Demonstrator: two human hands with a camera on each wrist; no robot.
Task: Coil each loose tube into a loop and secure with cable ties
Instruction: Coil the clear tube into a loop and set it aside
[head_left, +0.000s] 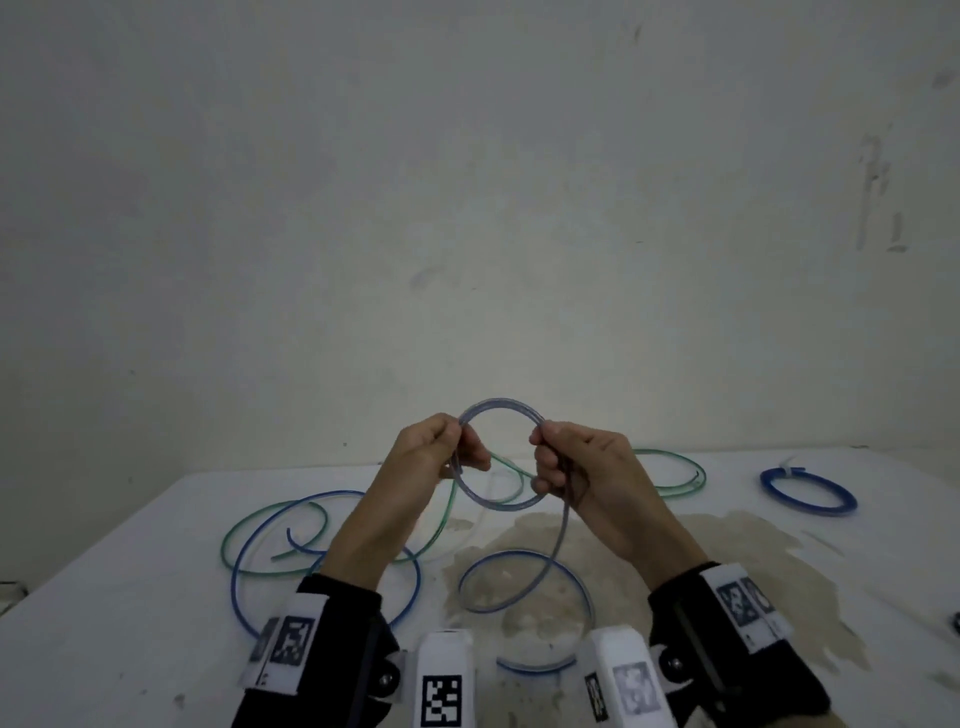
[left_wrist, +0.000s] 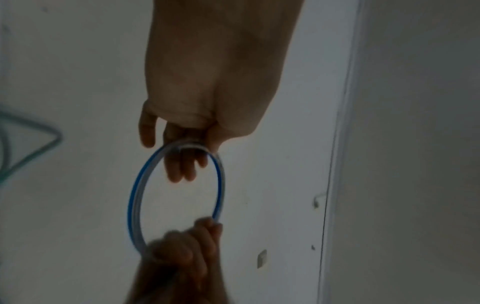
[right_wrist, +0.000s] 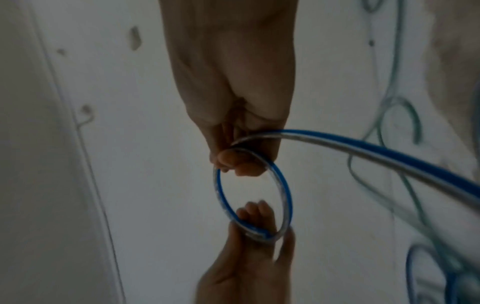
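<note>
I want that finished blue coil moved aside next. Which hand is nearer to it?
Right. The right hand grips the loop in the air, with the tied blue coil off to its right on the table; the left hand is farther left.

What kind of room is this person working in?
Probably a bare workroom or test bench: a stained white table against a scuffed plain wall, strewn with loose green tubes and one tied blue coil.

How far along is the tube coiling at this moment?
Done: one blue coil lies tied at the table's far right. In hand: the left hand and right hand hold a clear blue-striped tube in a loop, its tail trailing down, no tie visible. Left: green tubes and a blue tube lie loose.
</note>
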